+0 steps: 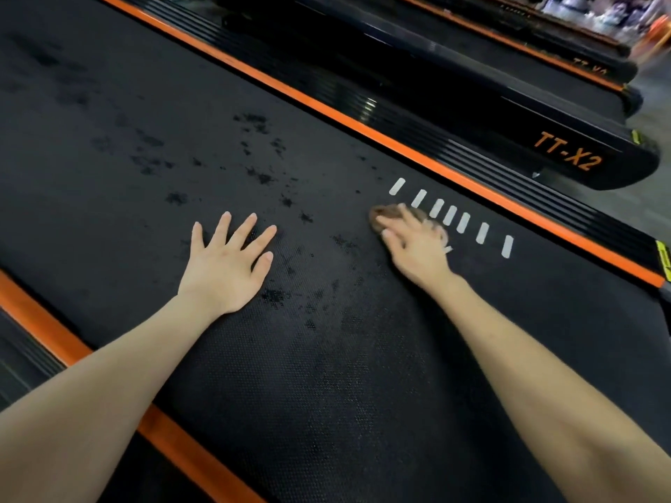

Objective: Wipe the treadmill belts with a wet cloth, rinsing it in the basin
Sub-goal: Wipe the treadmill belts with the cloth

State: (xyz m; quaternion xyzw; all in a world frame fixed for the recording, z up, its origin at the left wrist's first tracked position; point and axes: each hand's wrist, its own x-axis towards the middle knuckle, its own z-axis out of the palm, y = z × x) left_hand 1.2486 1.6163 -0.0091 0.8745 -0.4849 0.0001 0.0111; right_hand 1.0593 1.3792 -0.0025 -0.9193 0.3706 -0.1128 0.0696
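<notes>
Brown cloth (386, 213) is lying under the fingers of the right hand (414, 248), which is pressing it onto the black treadmill belt (326, 375); the fingers appear to be curling round it, though blur is softening that spot; white dashes (450, 215) are running just beyond the knuckles; well to its left, the left hand (225, 263) is resting flat on the belt, fingers spread, holding nothing; dark blotches (254, 121) are showing ahead of both hands; an orange rail (363, 128) is running beyond them.
</notes>
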